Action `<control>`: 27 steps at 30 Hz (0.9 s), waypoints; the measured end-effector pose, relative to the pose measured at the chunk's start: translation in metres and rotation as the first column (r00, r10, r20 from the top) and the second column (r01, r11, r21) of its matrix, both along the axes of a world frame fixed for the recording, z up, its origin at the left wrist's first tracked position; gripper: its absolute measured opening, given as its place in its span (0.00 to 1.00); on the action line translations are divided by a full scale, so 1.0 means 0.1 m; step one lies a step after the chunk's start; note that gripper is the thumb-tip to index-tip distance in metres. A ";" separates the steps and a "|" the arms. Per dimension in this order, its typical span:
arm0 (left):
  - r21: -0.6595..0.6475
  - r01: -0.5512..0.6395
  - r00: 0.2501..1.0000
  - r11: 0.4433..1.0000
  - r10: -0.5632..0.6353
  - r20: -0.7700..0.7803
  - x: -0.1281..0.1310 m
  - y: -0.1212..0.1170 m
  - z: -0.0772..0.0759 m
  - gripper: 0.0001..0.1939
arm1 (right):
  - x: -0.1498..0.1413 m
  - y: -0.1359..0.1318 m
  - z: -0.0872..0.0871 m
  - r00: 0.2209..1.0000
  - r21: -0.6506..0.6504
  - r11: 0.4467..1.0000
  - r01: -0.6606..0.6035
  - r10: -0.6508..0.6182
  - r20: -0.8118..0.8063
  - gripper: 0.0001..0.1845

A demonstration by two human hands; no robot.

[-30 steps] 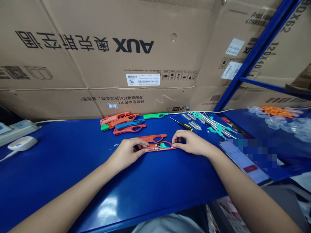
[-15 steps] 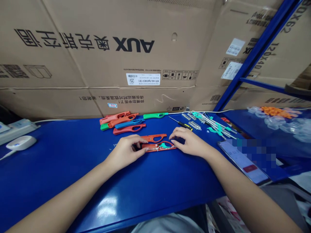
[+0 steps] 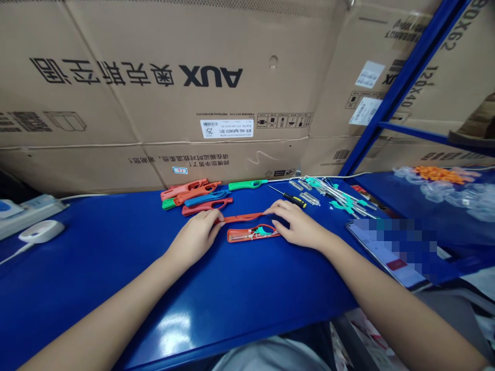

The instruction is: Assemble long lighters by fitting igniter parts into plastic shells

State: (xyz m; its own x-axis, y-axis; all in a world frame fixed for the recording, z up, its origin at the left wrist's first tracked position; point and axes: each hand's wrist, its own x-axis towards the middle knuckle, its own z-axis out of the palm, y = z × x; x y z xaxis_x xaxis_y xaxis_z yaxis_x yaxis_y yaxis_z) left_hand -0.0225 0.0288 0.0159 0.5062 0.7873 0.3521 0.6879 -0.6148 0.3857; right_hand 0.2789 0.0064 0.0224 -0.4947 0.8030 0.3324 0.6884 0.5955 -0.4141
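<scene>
My left hand (image 3: 197, 230) pinches the left end of an empty-looking orange-red lighter shell half (image 3: 243, 218), which is turned partly on edge above the table. At the shell's right end, the fingertips of my right hand (image 3: 296, 223) touch or nearly touch it, while the thumb stands apart. Just below lies the matching lighter shell half (image 3: 234, 237), flat on the table. Inside it are a teal trigger piece (image 3: 263, 231), white wires and a thin rod-like part. My right thumb is near this lower half's right end.
Red, blue and green lighter handles (image 3: 207, 198) lie at the back, beside a green lighter with a metal tube (image 3: 247, 184). A screwdriver (image 3: 294, 199), clear plastic parts (image 3: 310, 199) and metal tubes with teal pieces (image 3: 342, 198) lie right. A phone (image 3: 386, 252) rests near my right forearm.
My left hand has left the lower shell half and taken hold of the upper one, which has tilted on edge. The right fingers have moved slightly left, to that shell's end.
</scene>
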 end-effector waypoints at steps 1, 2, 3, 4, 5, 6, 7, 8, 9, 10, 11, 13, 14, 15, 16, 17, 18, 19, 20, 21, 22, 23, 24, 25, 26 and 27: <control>-0.011 -0.017 0.999 1.000 0.017 0.035 0.01 -0.02 0.02 0.09 | 0.00 0.00 0.01 1.000 0.012 1.000 0.008 -0.007 -0.019 0.21; -0.021 -0.030 0.996 0.999 0.032 0.078 0.03 -0.04 0.04 0.09 | -0.01 -0.01 0.03 0.999 0.027 1.000 0.012 -0.011 -0.041 0.24; -0.033 -0.039 0.991 0.999 0.043 0.128 0.05 -0.06 0.06 0.10 | -0.01 -0.02 0.05 0.998 0.043 0.999 0.013 -0.011 -0.062 0.27; -0.054 -0.044 0.982 0.998 0.053 0.181 0.07 -0.09 0.08 0.10 | -0.02 -0.02 0.06 0.997 0.057 0.998 0.008 -0.003 -0.077 0.30; -0.084 -0.045 0.969 0.995 0.064 0.240 0.10 -0.12 0.10 0.11 | -0.03 -0.03 0.08 0.996 0.070 0.998 -0.005 0.011 -0.084 0.31; -0.127 -0.047 0.953 0.991 0.083 0.292 0.12 -0.14 0.11 0.12 | -0.03 -0.04 0.09 0.996 0.079 0.997 -0.021 0.027 -0.083 0.31; -0.189 -0.043 0.939 0.981 0.104 0.327 0.15 -0.17 0.12 0.14 | -0.04 -0.04 0.09 0.996 0.082 0.996 -0.037 0.043 -0.074 0.30; -0.249 -0.027 0.925 0.968 0.118 0.361 0.17 -0.19 0.11 0.15 | -0.05 -0.04 0.09 0.997 0.080 0.996 -0.049 0.054 -0.061 0.29; -0.298 -0.006 0.911 0.955 0.128 0.392 0.19 -0.20 0.10 0.16 | -0.05 -0.04 0.09 0.997 0.073 0.996 -0.058 0.062 -0.047 0.27; -0.342 0.016 0.901 0.940 0.134 0.412 0.20 -0.21 0.09 0.17 | -0.05 -0.04 0.09 0.997 0.060 0.996 -0.064 0.066 -0.033 0.26; -0.372 0.033 0.894 0.928 0.139 0.426 0.22 -0.22 0.07 0.17 | -0.05 -0.04 0.08 0.997 0.044 0.997 -0.069 0.070 -0.019 0.24; -0.382 0.037 0.893 0.924 0.141 0.428 0.23 -0.23 0.04 0.17 | -0.05 -0.03 0.06 0.997 0.019 0.997 -0.076 0.076 0.006 0.21; -0.357 0.026 0.901 0.934 0.133 0.414 0.23 -0.23 0.03 0.17 | -0.05 -0.03 0.06 0.997 0.012 0.997 -0.079 0.078 0.015 0.19; -0.311 0.020 0.913 0.950 0.109 0.393 0.23 -0.23 0.02 0.16 | -0.05 -0.03 0.06 0.997 0.008 0.997 -0.079 0.079 0.024 0.19; -0.249 0.026 0.928 0.968 0.070 0.367 0.23 -0.23 0.02 0.15 | -0.04 -0.03 0.05 0.997 0.004 0.997 -0.077 0.077 0.030 0.18; -0.186 0.045 0.942 0.982 0.020 0.336 0.22 -0.23 0.02 0.15 | -0.04 -0.03 0.05 0.997 -0.002 0.997 -0.074 0.074 0.033 0.18; -0.131 0.073 0.954 0.989 -0.031 0.299 0.21 -0.23 0.01 0.14 | -0.04 -0.03 0.05 0.997 -0.011 0.997 -0.073 0.074 0.036 0.18; -0.092 0.102 0.962 0.991 -0.075 0.262 0.20 -0.23 0.01 0.14 | -0.04 -0.03 0.05 0.997 -0.022 0.997 -0.073 0.073 0.039 0.18; -0.067 0.125 0.968 0.990 -0.107 0.228 0.19 -0.22 0.01 0.14 | -0.04 -0.04 0.04 0.996 -0.035 0.997 -0.072 0.073 0.042 0.18; -0.056 0.138 0.973 0.989 -0.124 0.195 0.18 -0.22 0.00 0.14 | -0.04 -0.04 0.04 0.996 -0.047 0.996 -0.073 0.075 0.045 0.17; -0.057 0.142 0.978 0.988 -0.131 0.164 0.18 -0.21 0.00 0.14 | -0.04 -0.04 0.04 0.996 -0.058 0.996 -0.074 0.077 0.049 0.17; -0.061 0.143 0.982 0.988 -0.133 0.137 0.17 -0.21 0.00 0.13 | -0.04 -0.04 0.04 0.995 -0.068 0.995 -0.075 0.079 0.054 0.17; -0.068 0.144 0.984 0.987 -0.135 0.115 0.17 -0.20 0.00 0.13 | -0.04 -0.05 0.04 0.995 -0.076 0.994 -0.076 0.081 0.058 0.17; -0.076 0.146 0.985 0.986 -0.138 0.100 0.17 -0.20 0.00 0.13 | -0.04 -0.05 0.03 0.995 -0.083 0.994 -0.077 0.082 0.060 0.17; -0.082 0.149 0.986 0.985 -0.142 0.092 0.17 -0.20 0.00 0.13 | -0.04 -0.05 0.03 0.995 -0.087 0.993 -0.078 0.083 0.062 0.17; -0.085 0.151 0.986 0.985 -0.144 0.089 0.17 -0.19 0.00 0.13 | -0.04 -0.05 0.03 0.994 -0.090 0.993 -0.078 0.084 0.064 0.17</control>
